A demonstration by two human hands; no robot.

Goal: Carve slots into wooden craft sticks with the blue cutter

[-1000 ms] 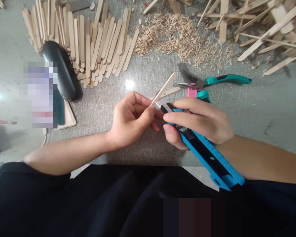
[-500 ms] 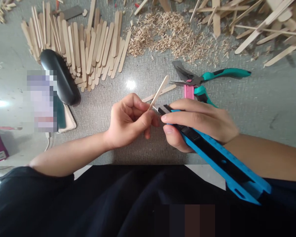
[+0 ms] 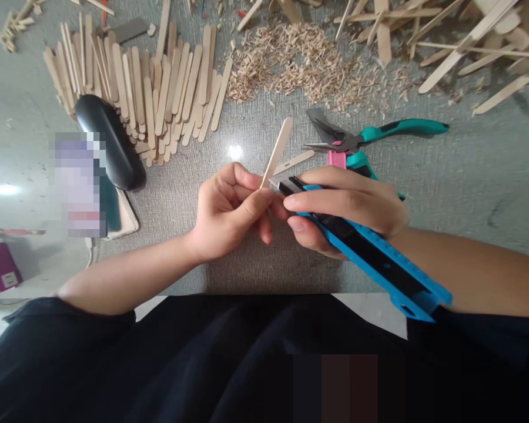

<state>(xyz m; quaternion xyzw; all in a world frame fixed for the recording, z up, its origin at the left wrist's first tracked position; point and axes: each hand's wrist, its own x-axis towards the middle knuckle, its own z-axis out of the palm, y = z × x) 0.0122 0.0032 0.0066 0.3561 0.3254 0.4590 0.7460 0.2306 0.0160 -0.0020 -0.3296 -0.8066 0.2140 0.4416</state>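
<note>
Grey desk (image 3: pixel 167 211) fills most of the frame. Stick row (image 3: pixel 162 111) upper left, laid side by side and overlapping; messy stick pile (image 3: pixel 449 66) upper right; wood chips (image 3: pixel 308 64) scattered top centre. Blue knife (image 3: pixel 374 252) runs diagonally, lower right toward centre. Pliers (image 3: pixel 355 141), teal handles, right of centre, partly behind the right hand (image 3: pixel 365 194). That hand's fingers are closed around the knife's front part. Left hand (image 3: pixel 224 211), centre: thumb and forefinger pinched tight on the lower end of the stick (image 3: pixel 277 147), other fingers loosely curled. Black case (image 3: pixel 110 144) left, against the phone (image 3: pixel 123 214). Stick sits centre frame, tilted, top end free and leaning right. Second stick (image 3: pixel 295 161) on the desk just right of it, slotted. Blade (image 3: pixel 278 181) is right at the stick's lower part; can't tell if touching.

Handling, my guess: stick light, dry, stiff lengthwise, thin enough to snap or split; best pinched on the flat faces, skin clear of the edge. Knife probably light too, grippy; hold by the body, well behind the blade.
</note>
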